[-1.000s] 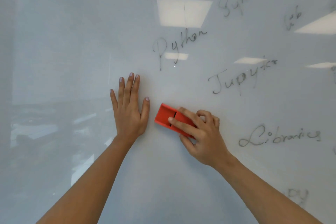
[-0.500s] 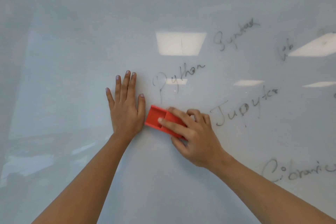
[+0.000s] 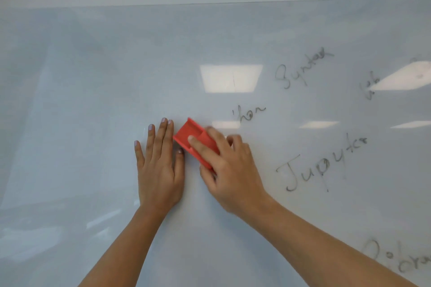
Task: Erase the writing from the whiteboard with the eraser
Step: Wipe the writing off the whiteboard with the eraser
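Observation:
My right hand [image 3: 229, 169] grips the red eraser [image 3: 189, 134] and presses it against the whiteboard [image 3: 93, 100], just left of the leftover letters "hon" [image 3: 248, 113]. My left hand [image 3: 159, 170] lies flat on the board with straight fingers, its thumb right beside the eraser's lower edge. Grey handwriting is on the right half: "Syntax" [image 3: 303, 67], "Jupyter" [image 3: 321, 163], a short word [image 3: 370, 87] at the far right and "Libraries" [image 3: 396, 258], cut off by the frame, at the lower right.
The board's top edge [image 3: 210, 3] runs across the upper view, with plain wall above it. Ceiling lights reflect in the board, the brightest [image 3: 231, 78] above the eraser. The board's left half carries no writing.
The eraser went up and over the start of "Python", wiping the "Pyt" away so that only "hon" is left. The view tilted upward, bringing the board's top edge into sight. My left hand stayed flat.

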A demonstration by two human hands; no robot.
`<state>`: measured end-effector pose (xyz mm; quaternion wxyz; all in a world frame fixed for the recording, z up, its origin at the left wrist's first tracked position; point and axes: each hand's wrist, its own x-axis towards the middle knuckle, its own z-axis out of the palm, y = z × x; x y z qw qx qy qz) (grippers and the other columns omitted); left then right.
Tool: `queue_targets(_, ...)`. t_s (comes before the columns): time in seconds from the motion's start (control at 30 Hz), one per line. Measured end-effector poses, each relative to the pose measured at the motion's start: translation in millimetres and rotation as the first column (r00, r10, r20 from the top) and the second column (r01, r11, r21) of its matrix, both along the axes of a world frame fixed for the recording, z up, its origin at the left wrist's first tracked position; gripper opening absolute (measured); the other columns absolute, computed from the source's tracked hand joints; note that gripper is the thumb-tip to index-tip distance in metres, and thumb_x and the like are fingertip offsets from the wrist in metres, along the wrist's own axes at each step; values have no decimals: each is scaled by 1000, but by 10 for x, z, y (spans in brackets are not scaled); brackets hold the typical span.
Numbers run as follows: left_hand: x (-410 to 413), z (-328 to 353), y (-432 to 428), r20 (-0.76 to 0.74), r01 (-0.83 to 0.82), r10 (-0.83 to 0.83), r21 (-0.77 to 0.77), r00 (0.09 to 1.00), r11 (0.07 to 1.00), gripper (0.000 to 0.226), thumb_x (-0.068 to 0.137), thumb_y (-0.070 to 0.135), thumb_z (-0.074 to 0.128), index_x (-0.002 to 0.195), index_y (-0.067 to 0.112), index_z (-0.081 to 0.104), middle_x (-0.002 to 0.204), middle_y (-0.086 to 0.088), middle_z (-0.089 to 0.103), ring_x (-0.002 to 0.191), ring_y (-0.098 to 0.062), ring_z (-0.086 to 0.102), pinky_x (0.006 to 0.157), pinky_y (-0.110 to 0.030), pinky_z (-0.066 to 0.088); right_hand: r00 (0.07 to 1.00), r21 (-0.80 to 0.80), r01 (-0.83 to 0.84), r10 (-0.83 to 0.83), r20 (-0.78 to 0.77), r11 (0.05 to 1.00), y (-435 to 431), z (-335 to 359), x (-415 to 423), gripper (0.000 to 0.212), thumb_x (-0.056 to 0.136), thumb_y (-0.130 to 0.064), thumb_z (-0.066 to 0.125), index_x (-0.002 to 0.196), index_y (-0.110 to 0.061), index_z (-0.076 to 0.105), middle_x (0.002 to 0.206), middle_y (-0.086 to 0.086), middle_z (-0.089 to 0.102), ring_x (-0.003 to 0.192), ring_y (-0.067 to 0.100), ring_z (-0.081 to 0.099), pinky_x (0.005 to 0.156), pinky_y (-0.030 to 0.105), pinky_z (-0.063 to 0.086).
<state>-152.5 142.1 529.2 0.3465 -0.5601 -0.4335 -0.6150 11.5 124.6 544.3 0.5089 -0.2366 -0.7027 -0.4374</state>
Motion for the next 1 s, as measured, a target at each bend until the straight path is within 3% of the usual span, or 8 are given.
queue_targets(0.17, -3, -4, -14, -7, 3, -3, -16, 1000, 1000, 61, 98, 27, 25, 157, 22, 13, 162, 16, 5, 151, -7, -5, 123, -41, -6, 993, 57, 103, -106, 45, 993, 45, -104, 329, 52, 90, -31, 58, 142, -28, 48, 141, 6, 49, 86, 29, 47, 69, 38, 46)
queue_targets(0.3, -4, -1, -7, -10, 2, -2, -19, 1000, 1000, 60, 98, 28, 24, 157, 23, 14, 162, 15, 6, 151, -6, -6, 123, -43, -5, 972, 45, 186, -177, -154, 982, 9, 386, 448, 54, 94, -29, 57, 146, -24, 43, 144, 10, 46, 89, 32, 46, 75, 44, 47)
queue_targets(0.43, 7, 0, -17, -8, 0, 0, -27, 1000, 1000, 60, 98, 30, 22, 157, 23, 14, 162, 15, 7, 151, -7, -4, 124, -43, -3, 947, -21, 159, -159, -280, 987, -2, 469, 276, 56, 97, -30, 52, 150, -24, 36, 149, 11, 38, 98, 32, 44, 85, 42, 43)
queue_targets(0.67, -10, -6, -34, -21, -3, 2, -39, 1000, 999, 62, 95, 37, 14, 157, 25, 12, 162, 15, 6, 151, -6, -3, 123, -41, -6, 987, 93, 154, -158, 39, 984, 52, -239, 380, 53, 92, -29, 58, 143, -21, 48, 139, 13, 52, 83, 32, 50, 70, 42, 51)
queue_targets(0.87, -4, -11, -22, -23, -13, 13, -26, 1000, 1000, 61, 96, 36, 14, 156, 23, 14, 162, 14, 9, 151, -9, 0, 124, -45, -1, 931, 42, 252, -231, -282, 967, 12, 570, 850, 53, 97, -28, 52, 148, -17, 40, 145, 16, 43, 89, 34, 46, 83, 48, 47)
queue_targets(1.0, -2, -9, -22, -19, -21, 20, -32, 1000, 999, 62, 96, 36, 14, 156, 22, 14, 162, 13, 9, 151, -9, 1, 124, -45, 0, 921, -21, 242, -237, -309, 970, -38, 663, 613, 58, 99, -32, 46, 152, -15, 31, 150, 19, 34, 95, 35, 44, 93, 45, 42)
